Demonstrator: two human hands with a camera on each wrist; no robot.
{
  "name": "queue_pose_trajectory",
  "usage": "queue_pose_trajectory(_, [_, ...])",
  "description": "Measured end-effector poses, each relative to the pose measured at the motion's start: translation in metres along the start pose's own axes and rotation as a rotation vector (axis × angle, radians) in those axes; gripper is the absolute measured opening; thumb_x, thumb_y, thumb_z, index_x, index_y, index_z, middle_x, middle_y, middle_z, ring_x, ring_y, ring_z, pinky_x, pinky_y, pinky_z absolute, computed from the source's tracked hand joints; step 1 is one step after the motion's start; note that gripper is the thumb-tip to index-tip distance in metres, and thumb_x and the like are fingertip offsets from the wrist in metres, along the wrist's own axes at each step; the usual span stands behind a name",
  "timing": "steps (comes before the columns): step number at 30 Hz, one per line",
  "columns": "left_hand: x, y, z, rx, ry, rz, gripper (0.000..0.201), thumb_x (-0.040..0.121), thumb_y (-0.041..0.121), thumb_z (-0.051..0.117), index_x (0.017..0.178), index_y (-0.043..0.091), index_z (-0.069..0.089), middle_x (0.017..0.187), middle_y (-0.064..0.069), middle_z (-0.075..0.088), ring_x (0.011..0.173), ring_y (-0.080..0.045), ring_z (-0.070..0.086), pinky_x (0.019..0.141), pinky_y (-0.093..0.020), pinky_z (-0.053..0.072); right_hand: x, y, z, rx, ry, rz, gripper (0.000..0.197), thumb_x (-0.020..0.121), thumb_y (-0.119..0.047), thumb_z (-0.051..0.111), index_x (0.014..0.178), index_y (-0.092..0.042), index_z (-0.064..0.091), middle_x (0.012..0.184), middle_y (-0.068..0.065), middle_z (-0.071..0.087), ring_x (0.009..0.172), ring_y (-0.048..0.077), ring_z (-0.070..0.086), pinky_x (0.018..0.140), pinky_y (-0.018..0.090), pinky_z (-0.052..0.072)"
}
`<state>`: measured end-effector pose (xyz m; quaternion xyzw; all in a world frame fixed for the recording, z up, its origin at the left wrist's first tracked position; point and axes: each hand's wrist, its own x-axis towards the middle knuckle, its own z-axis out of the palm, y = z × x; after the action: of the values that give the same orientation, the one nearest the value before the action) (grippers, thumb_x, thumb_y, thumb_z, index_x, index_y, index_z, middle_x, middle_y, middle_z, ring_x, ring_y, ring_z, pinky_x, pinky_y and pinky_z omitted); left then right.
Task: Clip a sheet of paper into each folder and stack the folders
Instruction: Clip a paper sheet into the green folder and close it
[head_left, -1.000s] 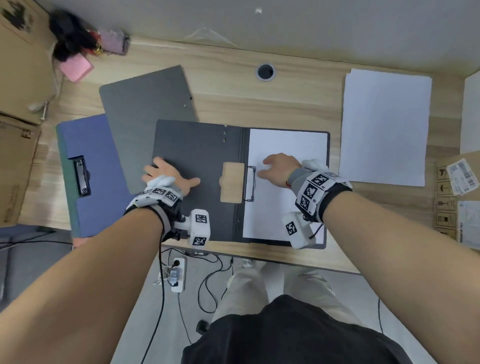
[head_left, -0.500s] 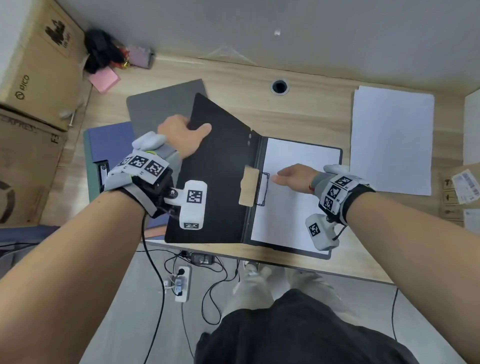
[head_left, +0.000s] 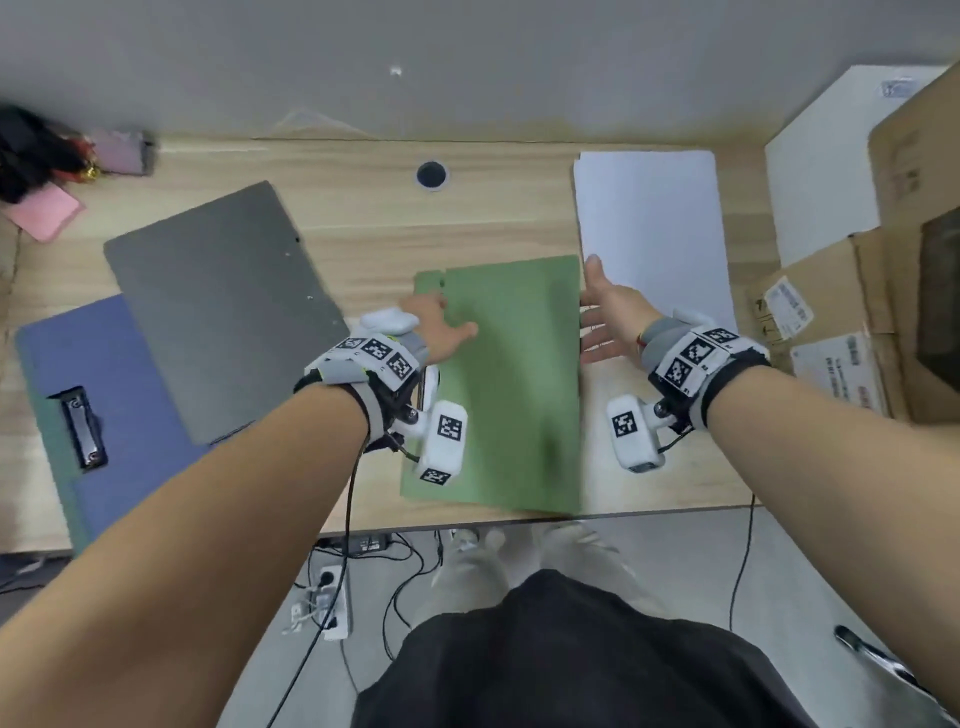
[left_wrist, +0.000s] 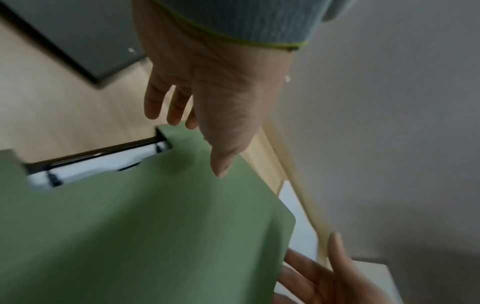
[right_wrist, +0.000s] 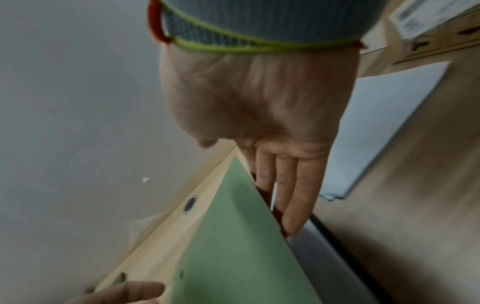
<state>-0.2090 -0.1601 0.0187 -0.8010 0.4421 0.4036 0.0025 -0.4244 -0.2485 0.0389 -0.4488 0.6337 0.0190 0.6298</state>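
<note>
A green folder (head_left: 514, 384) lies closed near the table's front edge, in the middle. My left hand (head_left: 441, 327) rests at its spine side, thumb flat on the cover (left_wrist: 155, 226) and fingers straight past the edge. Through the spine cutout a white sheet (left_wrist: 91, 166) and the black clip show. My right hand (head_left: 597, 317) stands at the folder's right edge with straight fingers (right_wrist: 293, 197) against the cover's edge (right_wrist: 233, 246). A stack of white paper (head_left: 649, 234) lies at the back right.
A grey closed folder (head_left: 218, 306) lies tilted at the left, overlapping an open blue folder (head_left: 78, 364) with a black clip (head_left: 83, 428). Cardboard boxes (head_left: 831, 322) crowd the right edge. A cable hole (head_left: 431, 174) sits at the back, with pink items (head_left: 47, 213) in the far left corner.
My left hand swung the folder's cover over from the left and shut it on the clipped sheet. My right hand left the sheet and moved to the folder's right edge.
</note>
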Motion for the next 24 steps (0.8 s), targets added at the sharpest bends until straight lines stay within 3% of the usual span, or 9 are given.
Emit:
queue_pose_trajectory(2, [0.006, -0.012, 0.014, 0.023, -0.003, -0.081, 0.080, 0.085, 0.052, 0.070, 0.145, 0.008, 0.040, 0.141, -0.018, 0.050, 0.125, -0.036, 0.053, 0.099, -0.042, 0.047, 0.010, 0.017, -0.002, -0.062, 0.011, 0.024, 0.081, 0.089, -0.074, 0.026, 0.130, -0.010, 0.054, 0.122, 0.012, 0.063, 0.095, 0.028, 0.068, 0.078, 0.037, 0.059])
queue_pose_trajectory(5, [0.013, -0.026, 0.032, -0.040, -0.013, -0.204, 0.087, 0.076, 0.047, 0.078, 0.142, 0.008, 0.035, 0.131, -0.015, 0.052, 0.111, -0.034, 0.056, 0.089, -0.041, 0.050, 0.029, 0.041, 0.003, -0.191, 0.013, 0.060, 0.074, 0.095, -0.062, 0.033, 0.134, -0.001, 0.049, 0.130, 0.020, 0.058, 0.099, 0.026, 0.067, 0.093, 0.045, 0.054])
queue_pose_trajectory(9, [0.029, -0.043, 0.047, -0.223, 0.013, -0.294, 0.105, 0.044, 0.062, 0.080, 0.128, 0.012, 0.043, 0.113, -0.001, 0.061, 0.097, -0.028, 0.062, 0.088, -0.044, 0.055, 0.037, 0.049, 0.015, -0.257, 0.049, 0.042, 0.066, 0.092, -0.064, 0.036, 0.106, -0.004, 0.060, 0.113, 0.020, 0.067, 0.102, 0.029, 0.067, 0.099, 0.046, 0.049])
queue_pose_trajectory(13, [0.062, -0.072, 0.064, -0.478, 0.033, -0.360, 0.136, 0.017, 0.081, 0.082, 0.131, 0.014, 0.052, 0.118, 0.000, 0.068, 0.100, -0.027, 0.068, 0.089, -0.046, 0.057, 0.042, 0.046, 0.016, -0.297, 0.044, 0.025, 0.074, 0.092, -0.064, 0.037, 0.118, 0.002, 0.058, 0.111, 0.020, 0.067, 0.104, 0.033, 0.066, 0.098, 0.047, 0.050])
queue_pose_trajectory(14, [0.056, -0.066, 0.056, -0.541, 0.034, -0.368, 0.134, 0.020, 0.083, 0.080, 0.132, 0.014, 0.056, 0.120, -0.001, 0.069, 0.102, -0.029, 0.068, 0.090, -0.046, 0.057, 0.043, 0.046, 0.014, -0.302, 0.037, 0.022, 0.075, 0.091, -0.064, 0.037, 0.119, 0.002, 0.057, 0.114, 0.020, 0.066, 0.106, 0.033, 0.066, 0.098, 0.047, 0.050])
queue_pose_trajectory(17, [0.023, -0.040, 0.025, -0.626, 0.059, -0.373, 0.100, 0.057, 0.072, 0.076, 0.133, 0.010, 0.056, 0.122, -0.004, 0.066, 0.107, -0.032, 0.065, 0.098, -0.047, 0.052, 0.043, 0.044, 0.013, -0.327, 0.016, -0.003, 0.074, 0.095, -0.061, 0.036, 0.124, 0.004, 0.055, 0.123, 0.020, 0.062, 0.113, 0.035, 0.061, 0.100, 0.049, 0.047])
queue_pose_trajectory(19, [0.015, -0.031, 0.011, -0.702, 0.075, -0.359, 0.081, 0.072, 0.060, 0.076, 0.135, 0.014, 0.056, 0.125, -0.004, 0.067, 0.104, -0.029, 0.066, 0.091, -0.040, 0.053, 0.041, 0.041, 0.015, -0.343, -0.008, -0.021, 0.068, 0.098, -0.055, 0.035, 0.128, 0.003, 0.054, 0.132, 0.020, 0.057, 0.119, 0.035, 0.056, 0.104, 0.049, 0.043])
queue_pose_trajectory(21, [0.014, -0.027, -0.001, -0.728, 0.138, -0.285, 0.055, 0.087, 0.040, 0.072, 0.133, 0.015, 0.058, 0.124, -0.003, 0.068, 0.097, -0.024, 0.066, 0.078, -0.029, 0.050, 0.037, 0.035, 0.019, -0.353, -0.039, -0.031, 0.061, 0.099, -0.053, 0.038, 0.136, -0.006, 0.049, 0.140, 0.012, 0.051, 0.125, 0.031, 0.051, 0.108, 0.047, 0.040])
queue_pose_trajectory(24, [0.016, -0.023, -0.019, -0.772, 0.265, -0.280, 0.044, 0.095, 0.025, 0.066, 0.135, 0.013, 0.055, 0.121, 0.000, 0.064, 0.103, -0.021, 0.061, 0.083, -0.029, 0.044, 0.036, 0.027, 0.020, -0.339, -0.025, -0.040, 0.066, 0.094, -0.055, 0.048, 0.147, -0.017, 0.034, 0.146, 0.005, 0.045, 0.128, 0.027, 0.048, 0.108, 0.041, 0.039])
